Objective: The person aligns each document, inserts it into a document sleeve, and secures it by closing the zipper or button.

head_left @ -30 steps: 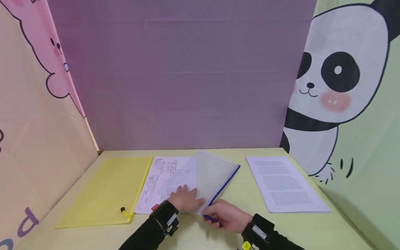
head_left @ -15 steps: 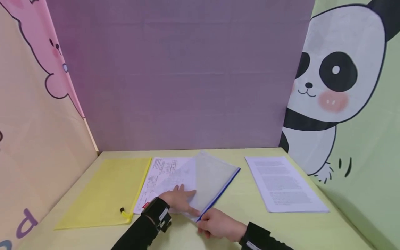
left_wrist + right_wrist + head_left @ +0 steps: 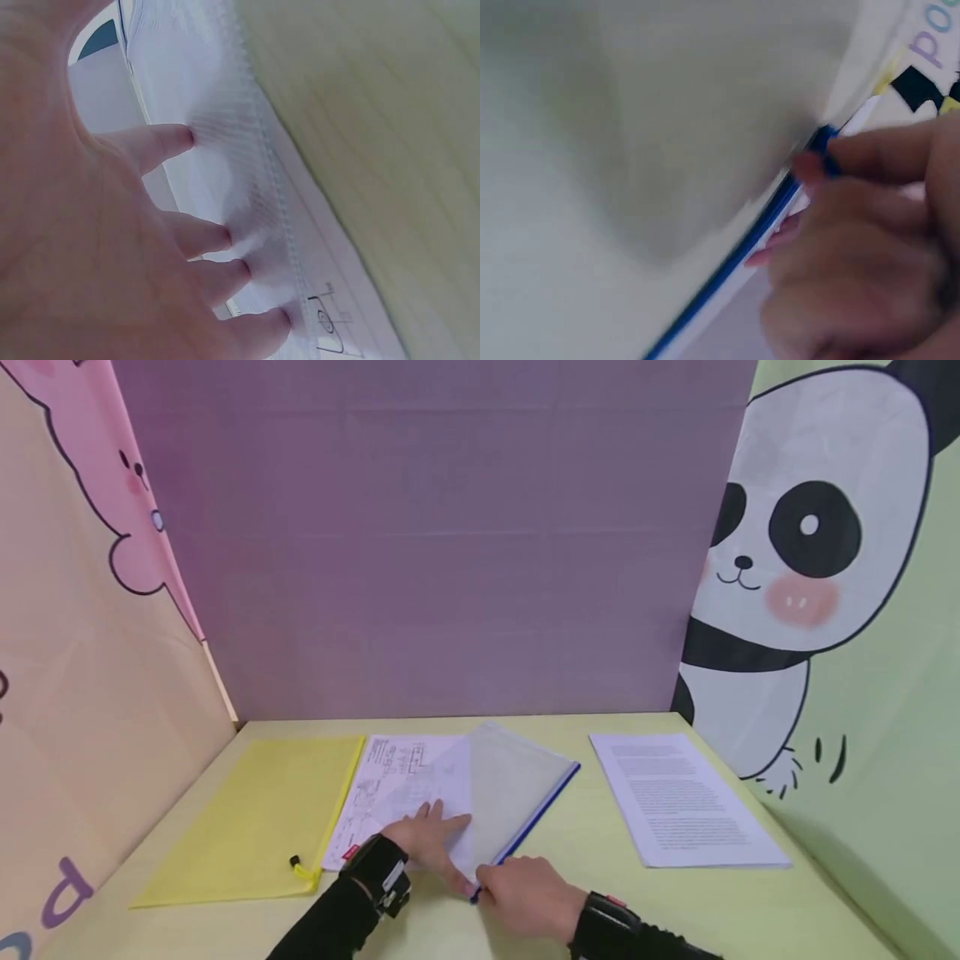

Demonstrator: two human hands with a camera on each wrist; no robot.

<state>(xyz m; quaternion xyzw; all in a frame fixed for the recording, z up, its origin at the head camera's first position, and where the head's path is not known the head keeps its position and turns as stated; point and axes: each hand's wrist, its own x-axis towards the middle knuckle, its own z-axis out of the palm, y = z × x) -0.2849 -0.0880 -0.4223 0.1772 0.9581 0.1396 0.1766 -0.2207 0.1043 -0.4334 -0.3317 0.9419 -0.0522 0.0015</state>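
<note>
A translucent zip pouch [image 3: 498, 789] with a blue zipper edge [image 3: 534, 817] lies aslant on the desk, over a printed sheet of diagrams [image 3: 390, 777]. My left hand [image 3: 429, 839] lies flat on the pouch's near corner with its fingers spread; in the left wrist view the fingertips [image 3: 225, 238] press the mesh pouch [image 3: 225, 150]. My right hand [image 3: 525, 893] pinches the near end of the blue zipper; in the right wrist view its fingers [image 3: 870, 161] are curled round the blue zipper end [image 3: 821, 142].
A yellow zip pouch [image 3: 255, 814] lies at the left, its pull [image 3: 297, 865] near the front. A stack of printed pages [image 3: 686, 802] lies at the right. Purple, pink and panda-printed partitions wall in the yellow-green desk [image 3: 570, 852].
My right hand slid left along the zipper to the pouch's near corner and now pinches its end. My left hand shifted slightly left and stays pressed on the pouch.
</note>
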